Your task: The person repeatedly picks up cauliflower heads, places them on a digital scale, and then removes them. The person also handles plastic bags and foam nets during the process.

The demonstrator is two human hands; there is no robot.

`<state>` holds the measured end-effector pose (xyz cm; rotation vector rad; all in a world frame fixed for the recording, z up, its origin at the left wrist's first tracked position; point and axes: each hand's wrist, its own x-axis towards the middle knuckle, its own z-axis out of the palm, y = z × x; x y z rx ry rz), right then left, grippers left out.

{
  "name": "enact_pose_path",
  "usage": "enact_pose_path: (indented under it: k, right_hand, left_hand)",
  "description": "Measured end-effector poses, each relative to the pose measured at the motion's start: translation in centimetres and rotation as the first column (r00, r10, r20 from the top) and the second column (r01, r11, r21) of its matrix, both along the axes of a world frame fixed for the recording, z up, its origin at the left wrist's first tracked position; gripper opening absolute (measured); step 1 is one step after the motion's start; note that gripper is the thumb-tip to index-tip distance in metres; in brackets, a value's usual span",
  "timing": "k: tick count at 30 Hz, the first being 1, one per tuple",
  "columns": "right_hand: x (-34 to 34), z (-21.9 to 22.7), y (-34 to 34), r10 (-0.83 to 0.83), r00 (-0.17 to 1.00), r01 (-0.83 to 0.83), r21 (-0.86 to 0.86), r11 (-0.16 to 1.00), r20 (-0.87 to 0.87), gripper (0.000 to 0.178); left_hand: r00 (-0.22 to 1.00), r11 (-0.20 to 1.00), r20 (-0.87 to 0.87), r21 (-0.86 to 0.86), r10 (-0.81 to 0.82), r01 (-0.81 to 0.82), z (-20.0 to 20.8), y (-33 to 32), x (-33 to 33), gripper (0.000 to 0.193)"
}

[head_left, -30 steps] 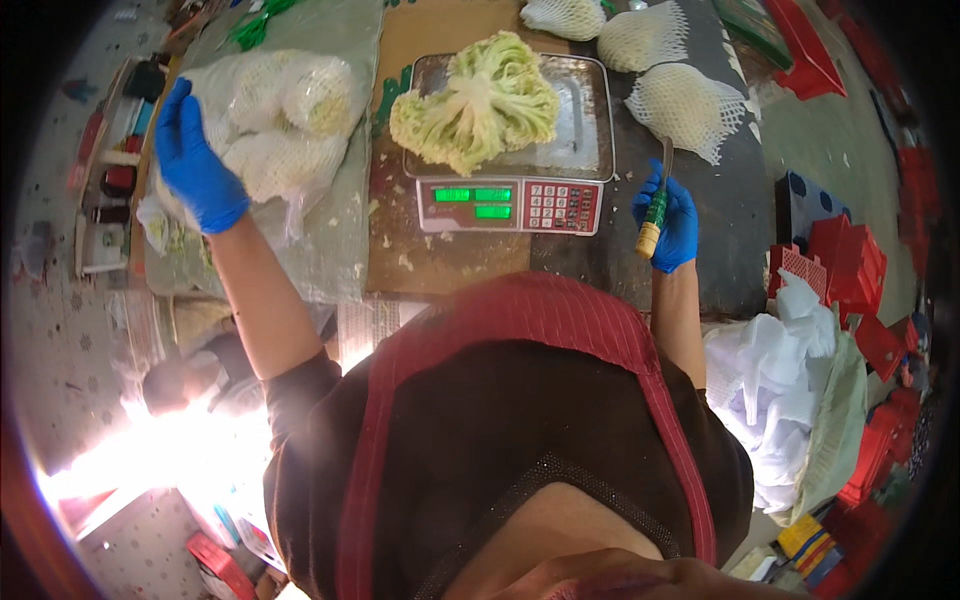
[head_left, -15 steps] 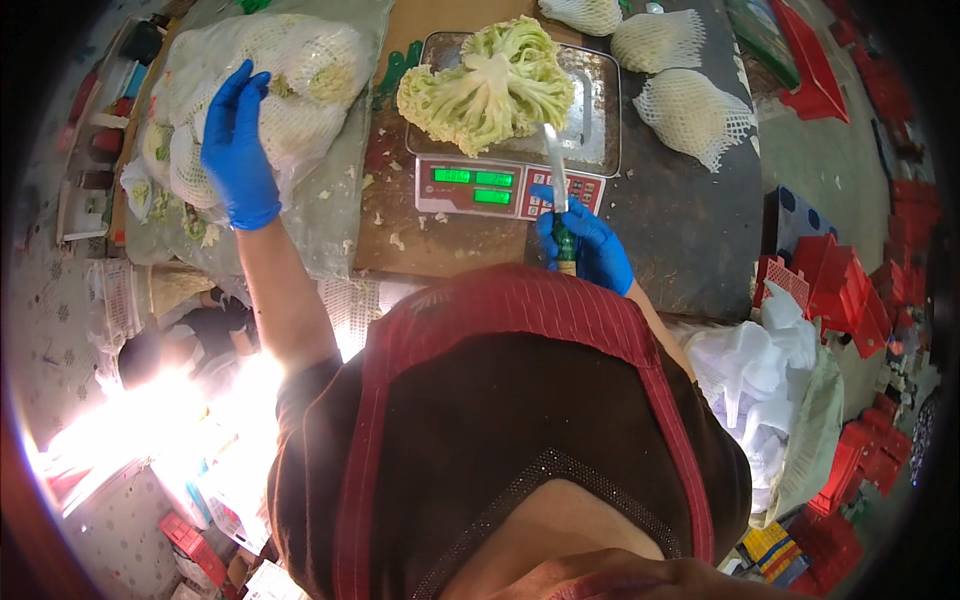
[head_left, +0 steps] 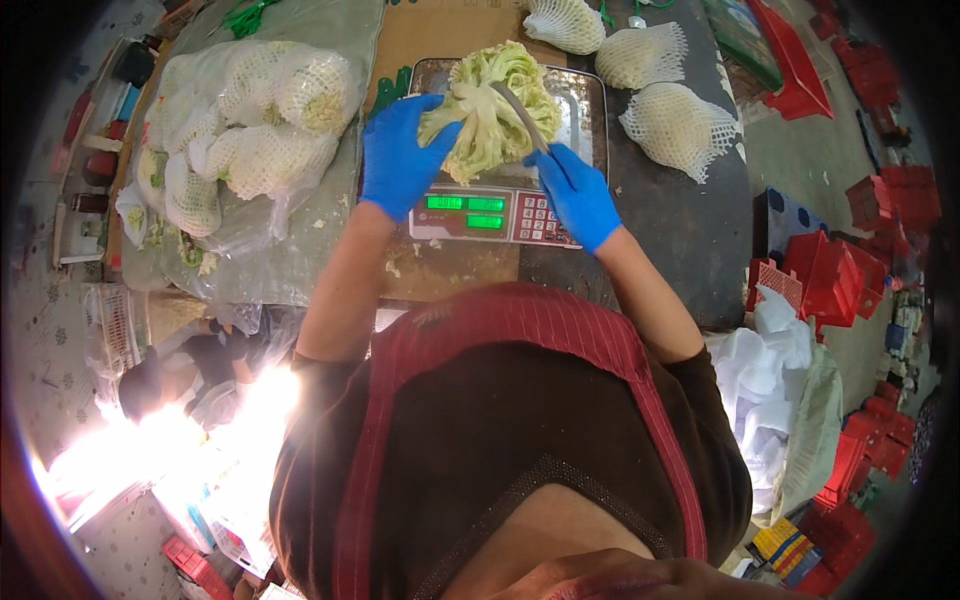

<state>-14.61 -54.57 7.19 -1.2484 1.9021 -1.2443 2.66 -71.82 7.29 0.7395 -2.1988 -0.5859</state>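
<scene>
A pale green-white cauliflower lies stem side up on the metal pan of a scale. My left hand, in a blue glove, grips its left edge, with the thumb over the near side and the fingers along the outer side. In my gloved right hand is a knife. Its narrow blade reaches up and left over the cauliflower, the tip at the stem in the middle. My fingers hide the knife's handle. The scale's lit green display and keypad face me.
At left, a clear plastic bag holds several net-wrapped cauliflowers. Foam nets lie on the dark table right of the scale. Red crates and a sack of white foam stand at right. A crouching person is at lower left.
My left hand has come from above the bag to the cauliflower and taken hold of it. My right hand has raised the knife from in front of the keypad to the cauliflower's stem.
</scene>
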Motion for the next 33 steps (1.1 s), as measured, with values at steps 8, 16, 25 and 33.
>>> enact_pose_path:
  k: [8,16,25,33]
  right_hand:
    - [-0.6,0.7,-1.3,0.008,0.999,-0.009,-0.028,1.000,-0.049,0.032]
    - [0.1,-0.1,-1.4,-0.020,0.995,0.024,0.035,0.999,-0.096,0.029]
    - [0.9,-0.7,-2.7,0.025,0.956,0.005,0.103,0.995,-0.293,0.025]
    - [1.2,-2.1,-4.0,0.016,0.930,0.025,0.107,0.994,-0.367,0.022]
  left_hand:
    - [0.872,0.932,-0.336,0.203,0.355,-0.301,3.6,-5.1,5.8,0.020]
    - [0.978,0.969,-0.179,0.238,0.111,-0.067,0.9,-1.9,3.3,0.031]
    - [0.981,0.994,0.193,-0.106,0.025,-0.005,-2.3,0.8,-2.9,0.072]
    - [0.963,0.991,0.247,-0.107,0.108,-0.083,-3.5,0.7,-3.9,0.078]
